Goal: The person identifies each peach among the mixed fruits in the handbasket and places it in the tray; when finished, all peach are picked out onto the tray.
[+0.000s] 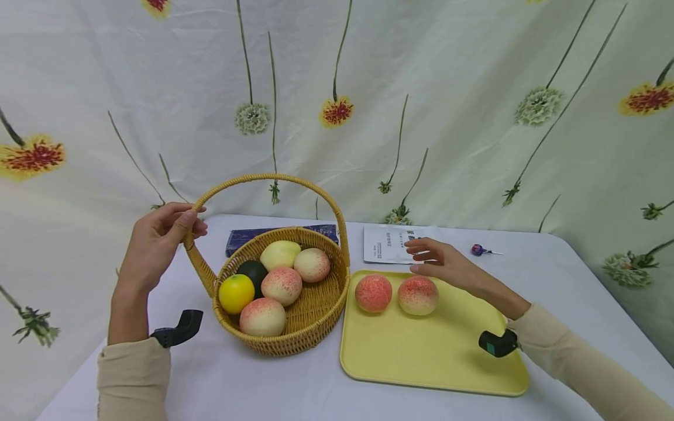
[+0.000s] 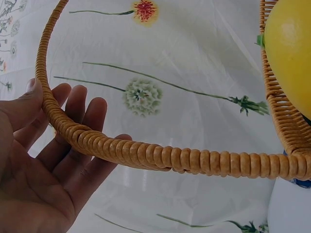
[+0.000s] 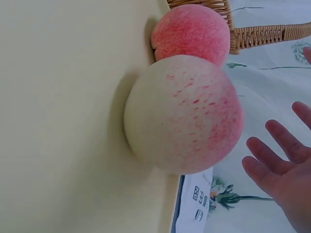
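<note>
My left hand (image 1: 160, 242) holds the wicker basket's handle (image 1: 265, 177) on its left side; thumb and fingers lie about the wrapped cane in the left wrist view. Inside the basket (image 1: 326, 318) are pink-speckled peaches (image 1: 263, 317), a yellow round fruit (image 1: 236, 294), a pale yellow fruit (image 1: 281, 255) and a dark green one (image 1: 253, 275). Above the back of the yellow tray (image 1: 421, 356), my right hand (image 1: 447, 266) hovers with fingers apart, holding nothing. Two peaches, a redder one (image 1: 373, 293) and a paler one (image 3: 182, 116), sit side by side on the tray, just below it.
Behind the basket lies a dark blue flat box (image 1: 242, 238). A white printed packet (image 1: 381, 244) lies behind the tray, and a wrapped lollipop (image 1: 478, 250) is to its right. A flowered cloth (image 1: 453, 146) hangs at the table's back edge.
</note>
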Motion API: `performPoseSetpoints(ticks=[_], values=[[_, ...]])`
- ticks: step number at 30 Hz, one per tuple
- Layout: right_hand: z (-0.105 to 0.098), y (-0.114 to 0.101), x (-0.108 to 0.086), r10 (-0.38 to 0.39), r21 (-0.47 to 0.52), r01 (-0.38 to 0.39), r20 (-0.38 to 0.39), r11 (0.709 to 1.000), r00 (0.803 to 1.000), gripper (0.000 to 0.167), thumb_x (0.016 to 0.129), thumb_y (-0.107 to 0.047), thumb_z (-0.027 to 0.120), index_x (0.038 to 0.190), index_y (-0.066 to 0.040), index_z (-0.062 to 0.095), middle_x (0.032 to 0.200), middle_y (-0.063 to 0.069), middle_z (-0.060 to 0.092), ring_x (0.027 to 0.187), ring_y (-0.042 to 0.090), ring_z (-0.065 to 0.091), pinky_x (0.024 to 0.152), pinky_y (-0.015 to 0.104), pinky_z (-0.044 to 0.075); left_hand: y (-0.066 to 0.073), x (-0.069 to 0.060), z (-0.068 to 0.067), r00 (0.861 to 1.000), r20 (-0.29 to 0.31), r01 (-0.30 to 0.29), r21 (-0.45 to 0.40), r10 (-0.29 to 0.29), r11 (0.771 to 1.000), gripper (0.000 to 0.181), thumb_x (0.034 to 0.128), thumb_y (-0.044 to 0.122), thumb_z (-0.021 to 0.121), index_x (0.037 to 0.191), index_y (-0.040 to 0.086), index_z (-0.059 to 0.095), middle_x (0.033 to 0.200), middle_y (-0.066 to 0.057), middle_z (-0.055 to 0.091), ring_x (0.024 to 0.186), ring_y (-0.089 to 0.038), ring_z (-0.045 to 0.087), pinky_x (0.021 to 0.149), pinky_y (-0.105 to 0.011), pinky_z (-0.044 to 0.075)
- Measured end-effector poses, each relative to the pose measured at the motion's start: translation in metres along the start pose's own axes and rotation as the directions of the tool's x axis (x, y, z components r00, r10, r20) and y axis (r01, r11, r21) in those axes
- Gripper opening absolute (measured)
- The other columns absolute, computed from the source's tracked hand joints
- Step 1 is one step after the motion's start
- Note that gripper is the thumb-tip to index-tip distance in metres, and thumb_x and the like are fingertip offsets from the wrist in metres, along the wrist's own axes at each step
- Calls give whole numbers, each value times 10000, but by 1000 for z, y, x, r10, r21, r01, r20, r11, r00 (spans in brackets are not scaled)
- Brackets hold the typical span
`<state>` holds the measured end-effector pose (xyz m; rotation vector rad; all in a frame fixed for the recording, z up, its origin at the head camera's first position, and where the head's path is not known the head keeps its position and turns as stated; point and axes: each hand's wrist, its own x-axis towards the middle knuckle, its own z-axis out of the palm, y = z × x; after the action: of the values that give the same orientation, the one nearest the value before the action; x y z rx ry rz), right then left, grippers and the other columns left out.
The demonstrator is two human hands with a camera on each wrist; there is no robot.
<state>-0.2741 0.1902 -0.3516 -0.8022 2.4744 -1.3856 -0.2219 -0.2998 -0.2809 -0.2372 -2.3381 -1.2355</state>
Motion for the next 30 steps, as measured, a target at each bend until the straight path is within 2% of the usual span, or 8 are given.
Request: performPoseSetpoints(ticks=[3,7,15,22,27,30], values=[[1,-10,3,-28,1,28,9,1000,1000,525,928,-243,632,1395,-93,445,1394,180,468,1270,389,460,1003,484,444,0,0,1,1000,-1,-1,2,1,1000,323,997,251,504,1202,19,593,844,123,658,813,-31,631,752,-95,498],[5,-23,7,-72,1,72,66,997,995,515,924,-232,641,1390,-119,452,1397,155,471,1265,352,472,1008,479,441,0,1,1,1000,-3,-3,3,3,1000,332,994,272,505,1196,25,597,843,119,658,814,-35,634,751,-102,503],[20,-46,19,-154,6,155,154,988,976,519,897,-207,674,1369,-127,473,1387,100,483,1242,313,503,1002,454,454,0,1,1,1000,0,2,-3,-2,1000,342,995,272,502,1210,21,591,846,117,659,818,-31,632,750,-98,500],[42,-66,32,-171,-8,177,226,984,959,555,878,-294,695,1369,-144,483,1400,77,483,1248,272,503,1020,477,429,0,0,0,1000,-3,-1,-6,1,1000,337,995,268,505,1205,20,593,848,103,660,814,-34,635,753,-100,502],[60,-77,43,-175,-7,184,271,983,947,574,873,-237,693,1391,-139,464,1431,65,455,1280,311,469,1026,482,422,0,0,0,1000,-3,-1,-5,1,1000,332,996,266,503,1206,26,593,851,103,661,817,-31,632,753,-99,501],[68,-86,47,-169,-44,190,292,981,941,602,866,-241,709,1406,-166,452,1444,14,439,1284,289,462,1023,460,429,0,-1,1,1000,-5,0,-1,0,1000,335,996,270,502,1205,26,594,855,92,664,817,-35,633,752,-104,504]])
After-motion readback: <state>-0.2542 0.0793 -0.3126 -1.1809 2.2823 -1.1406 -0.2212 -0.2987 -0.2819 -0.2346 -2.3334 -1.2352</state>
